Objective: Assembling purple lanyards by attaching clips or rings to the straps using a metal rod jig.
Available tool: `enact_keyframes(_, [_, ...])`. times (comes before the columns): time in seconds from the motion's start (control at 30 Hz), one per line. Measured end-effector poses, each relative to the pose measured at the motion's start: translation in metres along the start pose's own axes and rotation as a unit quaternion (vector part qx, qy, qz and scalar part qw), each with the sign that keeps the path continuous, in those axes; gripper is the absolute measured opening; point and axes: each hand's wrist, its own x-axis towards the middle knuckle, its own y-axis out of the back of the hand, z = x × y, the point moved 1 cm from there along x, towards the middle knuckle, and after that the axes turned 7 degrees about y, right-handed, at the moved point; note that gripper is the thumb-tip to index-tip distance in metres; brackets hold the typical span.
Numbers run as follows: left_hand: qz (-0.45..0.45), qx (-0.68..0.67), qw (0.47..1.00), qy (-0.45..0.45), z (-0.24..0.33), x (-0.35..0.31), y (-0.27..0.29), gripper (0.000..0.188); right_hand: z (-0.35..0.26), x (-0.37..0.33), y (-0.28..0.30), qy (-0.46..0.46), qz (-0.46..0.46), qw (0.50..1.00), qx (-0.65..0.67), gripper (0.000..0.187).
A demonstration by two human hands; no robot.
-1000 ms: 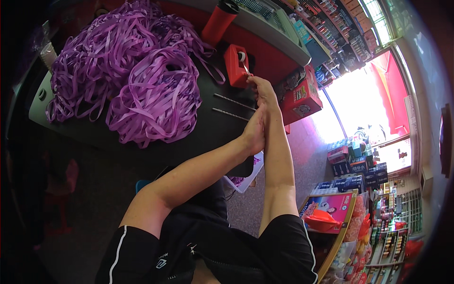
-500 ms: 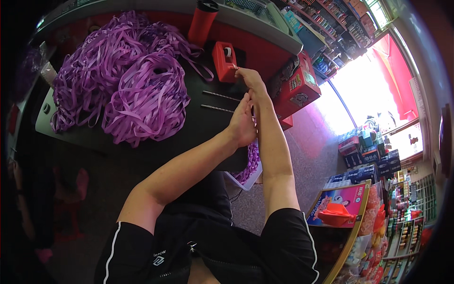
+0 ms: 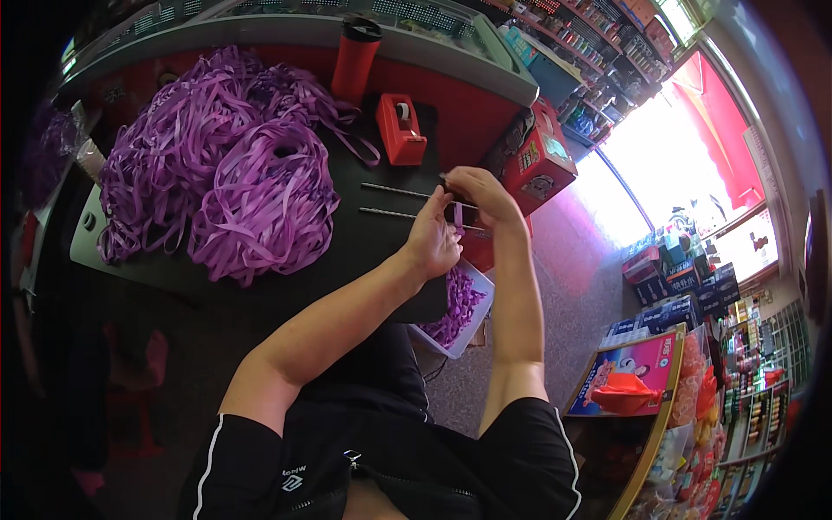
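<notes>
My left hand (image 3: 433, 238) is closed around a short loop of purple ribbon (image 3: 458, 217) at the right edge of the dark table. Close against it, my right hand (image 3: 483, 192) is bent over with its fingertips pinched near the ribbon. A small pale bit at those fingertips looks like tape. Two thin metal rods (image 3: 390, 188) lie side by side, pointing from the table toward my hands; their right ends pass behind the fingers. Beyond the rods stands a red tape dispenser (image 3: 402, 147) with a white-cored roll.
A large heap of purple ribbons (image 3: 260, 191) covers the table's left part. A red tumbler (image 3: 354, 65) with a black lid stands behind the dispenser. Below the table's right edge, a white bin (image 3: 475, 325) holds purple ribbon pieces. A red box (image 3: 542, 156) stands at the right.
My right hand has come back from the tape dispenser to beside my left hand, over the rod ends. The ribbon loop between the hands now shows.
</notes>
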Motion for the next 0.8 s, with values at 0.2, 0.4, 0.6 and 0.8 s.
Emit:
enact_keyframes(0.2, [-0.021,0.015,1.000,-0.003,-0.004,0.014,0.017,0.053,-0.024,-0.040,0.013,-0.007,-0.104,0.988,-0.115,0.023])
enact_keyframes(0.4, [0.051,0.043,0.997,-0.047,-0.011,0.014,0.015,0.026,-0.019,-0.046,0.016,-0.024,-0.116,0.979,-0.165,0.027])
enact_keyframes(0.6, [0.004,0.055,0.997,-0.052,-0.005,0.020,0.032,0.010,-0.009,-0.050,0.020,-0.109,-0.041,0.992,-0.055,0.032])
enact_keyframes(0.8, [0.037,0.057,0.997,-0.046,-0.011,0.016,0.018,0.008,0.021,-0.058,0.023,-0.111,0.143,0.974,0.135,0.037])
